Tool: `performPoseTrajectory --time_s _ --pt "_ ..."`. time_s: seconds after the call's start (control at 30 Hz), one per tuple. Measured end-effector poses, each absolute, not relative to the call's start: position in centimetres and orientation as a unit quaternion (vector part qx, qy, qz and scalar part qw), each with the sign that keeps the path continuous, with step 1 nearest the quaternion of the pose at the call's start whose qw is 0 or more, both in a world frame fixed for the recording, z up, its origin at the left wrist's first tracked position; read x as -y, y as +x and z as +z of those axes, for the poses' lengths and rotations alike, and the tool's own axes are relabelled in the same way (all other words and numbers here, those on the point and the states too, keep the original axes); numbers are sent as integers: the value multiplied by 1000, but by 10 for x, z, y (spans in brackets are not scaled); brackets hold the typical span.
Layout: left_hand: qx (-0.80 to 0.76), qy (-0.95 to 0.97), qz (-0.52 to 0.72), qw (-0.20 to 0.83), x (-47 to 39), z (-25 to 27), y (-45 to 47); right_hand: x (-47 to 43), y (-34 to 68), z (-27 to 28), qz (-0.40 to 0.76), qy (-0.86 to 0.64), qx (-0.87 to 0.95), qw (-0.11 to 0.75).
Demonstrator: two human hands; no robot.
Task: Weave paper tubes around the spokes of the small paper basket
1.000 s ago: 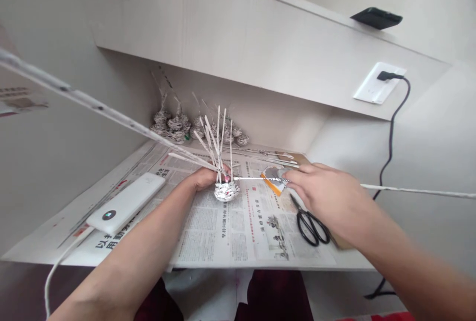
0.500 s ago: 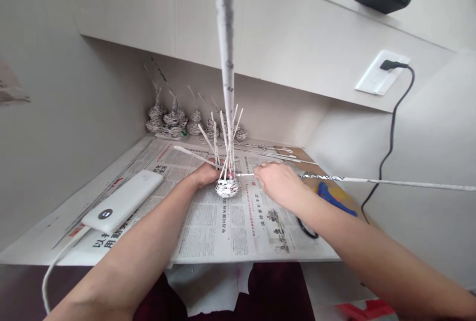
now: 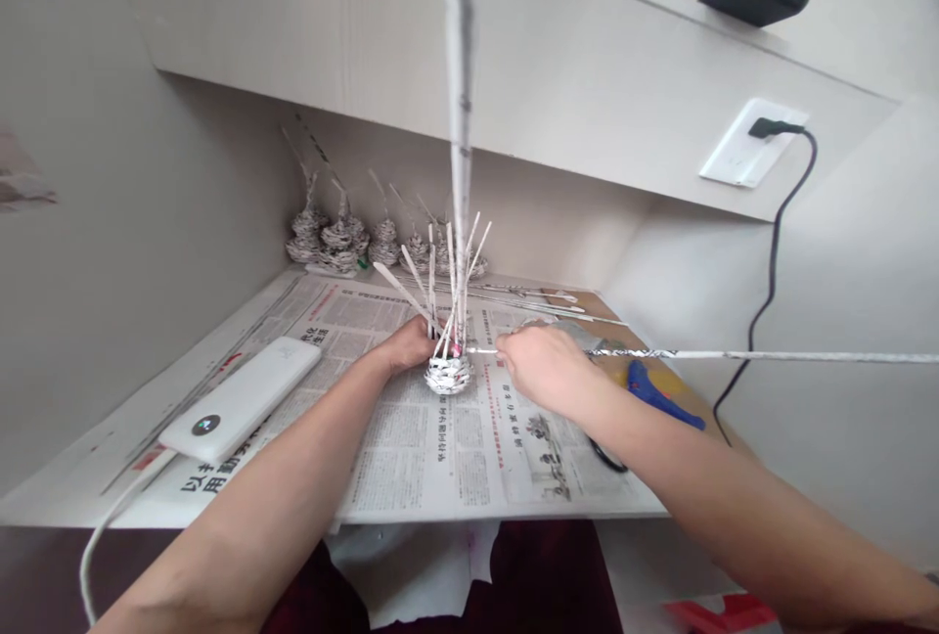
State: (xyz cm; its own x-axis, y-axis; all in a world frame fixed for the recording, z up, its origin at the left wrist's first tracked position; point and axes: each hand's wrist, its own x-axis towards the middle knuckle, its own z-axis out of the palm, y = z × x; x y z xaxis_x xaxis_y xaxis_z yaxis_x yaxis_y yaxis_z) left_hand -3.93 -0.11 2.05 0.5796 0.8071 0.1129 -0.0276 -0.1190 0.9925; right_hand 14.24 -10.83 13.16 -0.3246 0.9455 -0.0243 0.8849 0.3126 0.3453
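Note:
A small ball-shaped weave of rolled newspaper (image 3: 448, 376) hangs just over the newspaper sheet, several stiff paper stakes fanning up from its top. My left hand (image 3: 412, 344) is closed on the far left side of this weave, its fingertips partly hidden by the stakes. One long paper tube (image 3: 460, 115) rises from the weave towards the camera. Another long paper strand (image 3: 704, 356) runs out sideways to the right, and my right hand (image 3: 539, 360) pinches it a short way from the weave. A pink spot shows where the strand meets the stakes.
Finished-looking gourd-shaped paper weaves (image 3: 341, 243) stand along the back wall. Loose paper tubes (image 3: 528, 299) lie behind my hands. A white power bank (image 3: 245, 397) with a cable rests at left. Blue-handled tool (image 3: 656, 397) and black loop (image 3: 607, 453) lie at right. A black cord (image 3: 772, 252) hangs beside.
The weave has turned slightly, so its stakes and the tall tube have shifted to the right. Both hands keep their grip, and the sideways strand's outer end sits a little higher.

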Motion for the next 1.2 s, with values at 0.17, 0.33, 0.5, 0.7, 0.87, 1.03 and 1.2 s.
performPoseTrajectory --time_s 0.17,0.33,0.5,0.7,0.87,1.03,1.2 --pt "-291 651 357 603 2 21 -37 107 140 127 119 577 -801 107" --pt "-287 648 360 607 1 20 -36 106 137 126 114 584 -797 104" --pt "-279 647 358 612 0 17 -34 106 134 124 109 585 -799 84" --pt "-275 634 372 619 1 21 -34 101 140 123 108 575 -808 69" --pt "-257 656 369 606 0 20 -36 99 141 125 95 583 -802 84" --pt "-266 679 358 583 1 21 -37 99 137 123 95 583 -803 76" --pt "-265 682 355 581 3 22 -37 99 135 122 94 583 -803 77"
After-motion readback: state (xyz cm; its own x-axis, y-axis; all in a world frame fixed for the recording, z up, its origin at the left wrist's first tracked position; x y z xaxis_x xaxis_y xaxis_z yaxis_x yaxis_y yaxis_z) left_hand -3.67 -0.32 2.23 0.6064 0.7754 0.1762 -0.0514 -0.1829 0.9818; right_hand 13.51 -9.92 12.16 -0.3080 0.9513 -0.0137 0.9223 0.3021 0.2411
